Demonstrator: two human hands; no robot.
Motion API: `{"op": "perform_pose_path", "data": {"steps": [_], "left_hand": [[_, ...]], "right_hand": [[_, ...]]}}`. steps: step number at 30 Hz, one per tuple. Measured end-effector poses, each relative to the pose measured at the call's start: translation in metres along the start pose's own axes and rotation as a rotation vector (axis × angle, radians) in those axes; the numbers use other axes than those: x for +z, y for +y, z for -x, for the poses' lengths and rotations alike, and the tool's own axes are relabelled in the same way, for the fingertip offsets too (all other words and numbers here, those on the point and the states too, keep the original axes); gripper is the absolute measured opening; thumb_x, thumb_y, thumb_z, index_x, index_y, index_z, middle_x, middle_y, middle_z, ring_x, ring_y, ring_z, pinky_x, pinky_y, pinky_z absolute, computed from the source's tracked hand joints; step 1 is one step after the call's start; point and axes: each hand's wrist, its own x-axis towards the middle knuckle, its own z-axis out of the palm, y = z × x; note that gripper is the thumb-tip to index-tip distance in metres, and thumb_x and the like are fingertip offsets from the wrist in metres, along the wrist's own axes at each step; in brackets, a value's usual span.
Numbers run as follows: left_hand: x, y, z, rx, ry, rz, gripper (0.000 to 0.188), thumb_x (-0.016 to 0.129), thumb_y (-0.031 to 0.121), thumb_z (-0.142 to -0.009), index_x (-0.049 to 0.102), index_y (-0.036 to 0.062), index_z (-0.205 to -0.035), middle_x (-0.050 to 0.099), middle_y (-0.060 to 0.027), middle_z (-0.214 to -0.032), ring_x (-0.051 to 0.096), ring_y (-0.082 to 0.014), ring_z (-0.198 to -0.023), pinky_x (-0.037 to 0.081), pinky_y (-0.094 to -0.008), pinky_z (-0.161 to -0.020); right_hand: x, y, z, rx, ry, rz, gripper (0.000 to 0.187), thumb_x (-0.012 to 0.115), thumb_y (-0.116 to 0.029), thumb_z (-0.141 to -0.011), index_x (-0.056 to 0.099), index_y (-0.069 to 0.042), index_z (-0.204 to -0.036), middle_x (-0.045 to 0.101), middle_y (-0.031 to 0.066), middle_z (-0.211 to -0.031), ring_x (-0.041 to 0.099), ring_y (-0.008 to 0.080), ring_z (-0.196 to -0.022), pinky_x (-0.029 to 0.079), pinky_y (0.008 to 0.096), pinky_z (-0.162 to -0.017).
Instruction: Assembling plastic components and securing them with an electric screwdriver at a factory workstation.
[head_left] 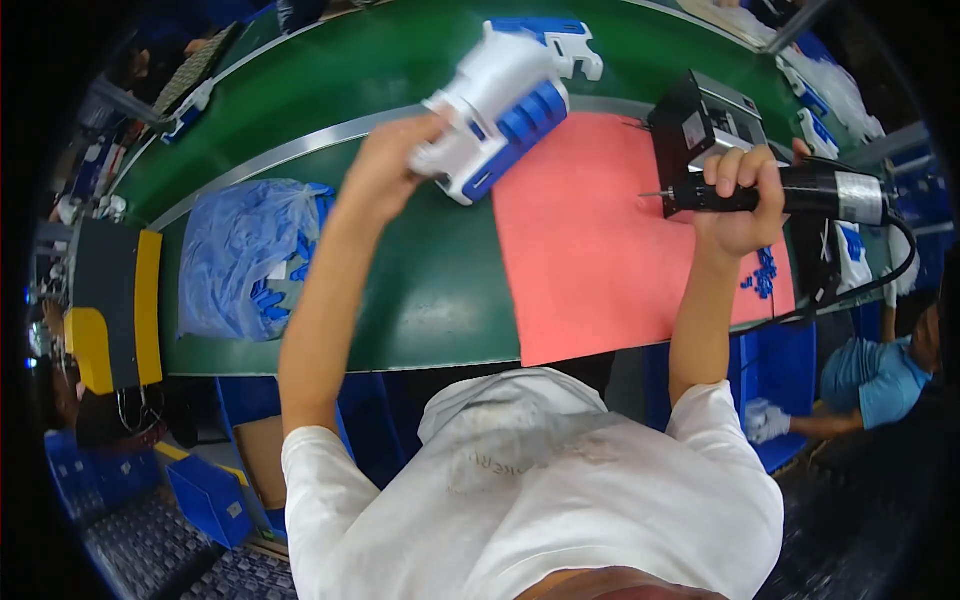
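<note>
My left hand grips a white and blue plastic housing by its near end. It is held up over the far left corner of a pink mat, slightly blurred by motion. In my right hand is a black electric screwdriver, fingers wrapped round its body. The tool lies level, its thin bit pointing left above the mat, apart from the housing. Several small blue parts lie on the mat's right side, below the screwdriver. A black and silver box-shaped device stands just beyond my right hand.
A clear plastic bag of blue pieces sits on the green table at left. Another white and blue housing rests on the green conveyor beyond. The screwdriver's cable loops down at right. A co-worker reaches toward blue bins at lower right.
</note>
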Motion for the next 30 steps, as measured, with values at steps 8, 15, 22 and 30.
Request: {"op": "perform_pose_path", "data": {"steps": [8,15,22,30], "left_hand": [[-0.077,0.025,-0.091,0.522,0.389,-0.869,0.036,0.076,0.036,-0.082,0.071,0.0002,-0.083,0.067,-0.0096,-0.074,0.064,-0.0241,-0.071,0.046,-0.0325,-0.068],[-0.220,-0.012,-0.139,0.754,0.588,-1.583,0.041,0.073,0.039,-0.082,0.068,0.0024,-0.101,0.068,-0.0169,-0.102,0.062,-0.0361,-0.097,0.046,-0.0466,-0.087],[-0.028,0.020,-0.207,1.014,0.150,-1.527,0.091,0.077,0.056,-0.071,0.044,0.0071,-0.141,0.042,-0.0228,-0.145,0.036,-0.0396,-0.137,0.029,-0.0562,-0.110],[0.065,0.008,-0.314,0.293,-0.161,-1.969,0.118,0.081,0.048,-0.049,0.024,0.0424,-0.152,0.030,-0.0220,-0.155,0.032,-0.0377,-0.142,0.017,-0.0709,-0.107]], "right_hand": [[-0.009,0.051,0.023,0.232,0.008,0.424,0.048,0.065,0.005,-0.083,0.046,0.003,-0.127,0.058,0.0037,-0.072,0.055,0.0106,-0.055,0.045,0.0264,-0.049],[-0.017,0.035,0.044,0.321,0.044,0.511,0.041,0.070,0.006,-0.081,0.050,0.002,-0.116,0.064,0.0073,-0.089,0.062,0.0112,-0.070,0.049,0.0238,-0.058],[-0.081,-0.028,0.075,-0.038,0.262,0.866,0.056,0.066,0.003,-0.084,0.041,0.003,-0.134,0.061,0.0160,-0.114,0.061,0.0230,-0.105,0.048,0.0340,-0.094],[-0.146,-0.097,0.063,0.310,0.235,1.610,0.028,0.065,0.001,-0.081,0.064,-0.002,-0.108,0.064,0.0092,-0.088,0.064,0.0205,-0.073,0.050,0.0296,-0.067]]}}
